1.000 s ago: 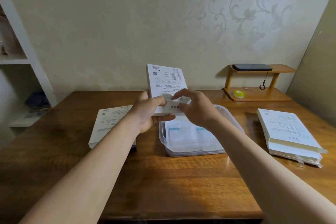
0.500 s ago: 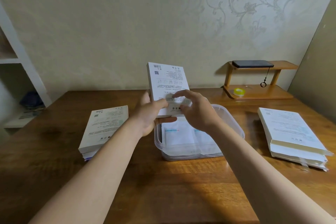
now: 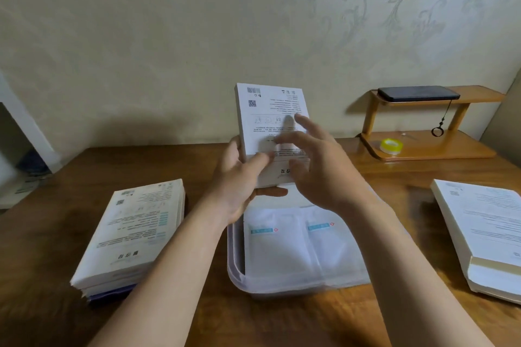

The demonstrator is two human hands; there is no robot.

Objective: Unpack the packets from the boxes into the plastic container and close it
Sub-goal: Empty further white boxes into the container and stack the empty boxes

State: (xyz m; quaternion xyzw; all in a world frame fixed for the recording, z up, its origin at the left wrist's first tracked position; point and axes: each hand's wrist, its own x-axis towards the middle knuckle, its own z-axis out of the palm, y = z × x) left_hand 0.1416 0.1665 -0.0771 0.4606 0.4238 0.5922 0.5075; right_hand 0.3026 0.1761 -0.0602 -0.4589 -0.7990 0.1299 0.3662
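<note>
One box (image 3: 270, 110) stands on end in the air above the far end of the plastic container (image 3: 234, 267). The left hand (image 3: 242, 186) grips it low down, with the thumb across the printed face and the other fingers curled beneath and behind it. A second ago the right hand (image 3: 318, 172) was pinching the box's lower end alongside the left. Now it has let go, and its fingers (image 3: 307, 124) are spread straight in front of the printed face, blurred with motion and holding nothing. Whether they touch the card I cannot tell.

The hands hide the box's lower end, so I judge the right hand is shifting its hold to work a flap open, with no packet out of this box yet. Two white packets (image 3: 273, 245) lie flat side by side in the container, which has no lid on. A stack of like boxes (image 3: 132, 231) sits on the worktop (image 3: 282, 324) to the left, and more boxes (image 3: 485, 231) lie to the right, so the unpacking seems partway through.
</note>
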